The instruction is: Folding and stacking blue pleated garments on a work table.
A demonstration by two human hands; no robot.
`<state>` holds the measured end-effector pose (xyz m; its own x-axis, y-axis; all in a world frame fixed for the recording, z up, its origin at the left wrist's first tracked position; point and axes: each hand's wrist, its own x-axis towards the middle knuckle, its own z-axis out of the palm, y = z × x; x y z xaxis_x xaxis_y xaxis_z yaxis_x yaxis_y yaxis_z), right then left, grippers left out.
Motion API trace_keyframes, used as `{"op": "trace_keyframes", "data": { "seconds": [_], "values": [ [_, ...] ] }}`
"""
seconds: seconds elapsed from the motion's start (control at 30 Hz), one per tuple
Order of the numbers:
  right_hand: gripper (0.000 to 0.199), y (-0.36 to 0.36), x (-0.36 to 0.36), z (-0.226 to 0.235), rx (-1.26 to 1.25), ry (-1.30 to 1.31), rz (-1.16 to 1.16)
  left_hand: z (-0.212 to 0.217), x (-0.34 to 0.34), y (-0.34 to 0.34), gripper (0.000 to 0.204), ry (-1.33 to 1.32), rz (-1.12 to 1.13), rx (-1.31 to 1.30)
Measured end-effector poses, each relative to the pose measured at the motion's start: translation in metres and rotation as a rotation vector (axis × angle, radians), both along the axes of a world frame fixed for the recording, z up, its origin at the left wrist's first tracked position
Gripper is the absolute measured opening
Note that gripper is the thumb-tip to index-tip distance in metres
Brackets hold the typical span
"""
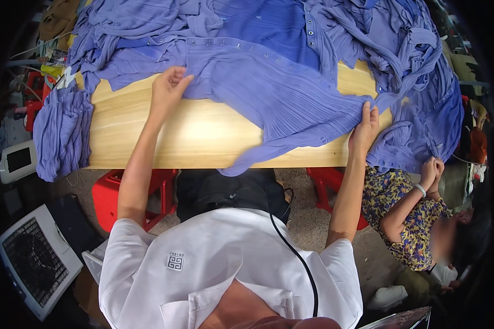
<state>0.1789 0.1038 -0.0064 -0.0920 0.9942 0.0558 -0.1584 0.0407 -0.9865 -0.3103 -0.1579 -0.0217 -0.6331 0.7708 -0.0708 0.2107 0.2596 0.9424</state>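
A: Nearest bit first?

B: Loose strip point(242, 161) of the violet pleated garment point(291, 93), drooping past the near edge of the bench point(214, 129). Just slack, probably.

A: And the right hand point(363, 131)?

B: Pinching a corner between thumb and fingers, likely to keep the pleats stretched out across the wood instead of bunching.

A: Left hand point(167, 93)?

B: Fingers half curled, nothing visibly gripped, looks released. Right beside the garment's left end; can't tell about a light touch.

A: Farther back?

B: Heaped violet clothes point(132, 24) along the far side, presumably shoved there for working room up front.
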Motion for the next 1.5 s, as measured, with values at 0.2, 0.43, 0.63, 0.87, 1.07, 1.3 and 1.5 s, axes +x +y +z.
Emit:
{"op": "trace_keyframes", "data": {
  "seconds": [0.2, 0.43, 0.63, 0.87, 1.07, 1.3, 1.5],
  "values": [
    [0.024, 0.016, 0.007, 0.010, 0.283, -0.337, 0.041, 0.037, 0.052, 0.003, 0.018, 0.120, 0.006, 0.270],
    [0.021, 0.005, 0.018, 0.055, 0.402, -1.060, 0.193, 0.029, 0.039, -0.110, 0.014, 0.114, -0.005, 0.057],
    [0.026, -0.018, 0.033, 0.030, 0.673, -1.406, 0.117, 0.030, 0.057, -0.196, 0.010, -0.001, 0.055, -0.084],
    [0.028, -0.033, 0.035, 0.042, 0.746, -1.416, 0.024, 0.069, 0.072, -0.137, 0.025, 0.663, 0.025, -0.267],
    [0.048, -0.040, -0.034, 0.057, 0.853, -1.282, -0.071, 0.061, 0.067, 0.039, 0.046, 1.074, 0.087, 0.112],
    [0.028, 0.017, -0.094, 0.030, 0.916, -1.215, 0.047, 0.016, 0.036, 0.054, 0.023, 0.944, 0.092, 0.032],
    [0.029, 0.030, -0.058, 0.031, 1.049, -1.212, 0.024, 0.029, 0.050, 0.002, 0.014, 0.963, 0.125, -0.006]
  ]
}}
